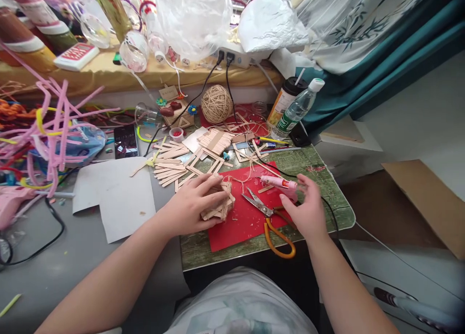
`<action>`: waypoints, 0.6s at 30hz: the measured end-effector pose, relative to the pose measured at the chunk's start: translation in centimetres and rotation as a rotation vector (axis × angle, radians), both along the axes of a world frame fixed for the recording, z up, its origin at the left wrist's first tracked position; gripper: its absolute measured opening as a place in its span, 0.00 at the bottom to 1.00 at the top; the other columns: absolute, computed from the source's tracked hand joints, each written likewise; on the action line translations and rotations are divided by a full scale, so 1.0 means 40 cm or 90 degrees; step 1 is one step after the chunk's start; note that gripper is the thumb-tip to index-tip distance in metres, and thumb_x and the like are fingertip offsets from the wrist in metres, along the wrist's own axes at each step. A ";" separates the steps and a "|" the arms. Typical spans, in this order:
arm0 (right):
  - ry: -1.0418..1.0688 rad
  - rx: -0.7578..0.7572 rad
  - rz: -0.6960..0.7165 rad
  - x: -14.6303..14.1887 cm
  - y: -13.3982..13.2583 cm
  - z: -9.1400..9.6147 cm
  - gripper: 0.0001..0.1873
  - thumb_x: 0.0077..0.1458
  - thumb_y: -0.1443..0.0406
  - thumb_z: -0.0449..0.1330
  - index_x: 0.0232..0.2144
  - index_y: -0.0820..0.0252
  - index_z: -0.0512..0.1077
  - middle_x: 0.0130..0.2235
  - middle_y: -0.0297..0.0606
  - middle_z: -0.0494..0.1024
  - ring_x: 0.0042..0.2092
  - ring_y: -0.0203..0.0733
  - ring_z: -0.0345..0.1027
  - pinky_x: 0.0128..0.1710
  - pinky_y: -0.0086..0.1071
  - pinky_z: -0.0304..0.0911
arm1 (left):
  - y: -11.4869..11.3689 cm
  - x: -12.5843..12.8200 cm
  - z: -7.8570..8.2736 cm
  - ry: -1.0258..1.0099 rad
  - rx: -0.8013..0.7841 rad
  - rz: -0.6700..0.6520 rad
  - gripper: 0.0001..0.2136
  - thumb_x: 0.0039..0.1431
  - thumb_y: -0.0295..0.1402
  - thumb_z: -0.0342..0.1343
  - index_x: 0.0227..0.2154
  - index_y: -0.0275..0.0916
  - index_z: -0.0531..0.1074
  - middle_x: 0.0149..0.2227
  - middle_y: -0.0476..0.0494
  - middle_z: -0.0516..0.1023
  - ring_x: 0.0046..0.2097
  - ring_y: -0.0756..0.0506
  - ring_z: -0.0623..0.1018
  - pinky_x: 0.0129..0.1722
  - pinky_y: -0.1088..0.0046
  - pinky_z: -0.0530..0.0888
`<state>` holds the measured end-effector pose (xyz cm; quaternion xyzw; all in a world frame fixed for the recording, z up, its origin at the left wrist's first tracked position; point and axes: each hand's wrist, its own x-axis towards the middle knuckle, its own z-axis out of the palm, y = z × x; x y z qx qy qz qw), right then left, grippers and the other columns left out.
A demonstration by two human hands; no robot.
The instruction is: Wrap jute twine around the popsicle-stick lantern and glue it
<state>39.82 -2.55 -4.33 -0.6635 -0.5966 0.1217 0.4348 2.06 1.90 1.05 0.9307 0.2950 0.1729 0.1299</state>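
Note:
My left hand [203, 198] is wrapped over a small box built of craft sticks [224, 207], at the left edge of a red sheet [236, 232]. The palm hides much of the box. Over the right side of the sheet my right hand [308, 208] is held with thumb and fingers apart. A pink hot glue gun [279, 182] lies just left of its fingers; I cannot tell whether they touch it. Between the two hands rest scissors with orange handles [269, 217], blades parted. Thin twine [241, 181] trails across the sheet behind them.
Loose craft sticks [170, 167] and a twine ball [217, 104] lie behind my hands. A water bottle [296, 111] and a lidded cup [285, 99] stand at the back right. Pink pipe cleaners [54, 130], a phone [125, 141] and white card [127, 198] are leftward.

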 end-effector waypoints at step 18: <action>0.149 -0.133 0.069 -0.019 -0.037 0.070 0.17 0.64 0.54 0.66 0.50 0.54 0.76 0.44 0.41 0.84 0.42 0.51 0.80 0.48 0.46 0.75 | 0.004 -0.005 -0.024 0.032 0.023 -0.018 0.28 0.65 0.40 0.63 0.67 0.50 0.70 0.75 0.35 0.62 0.74 0.22 0.62 0.68 0.36 0.68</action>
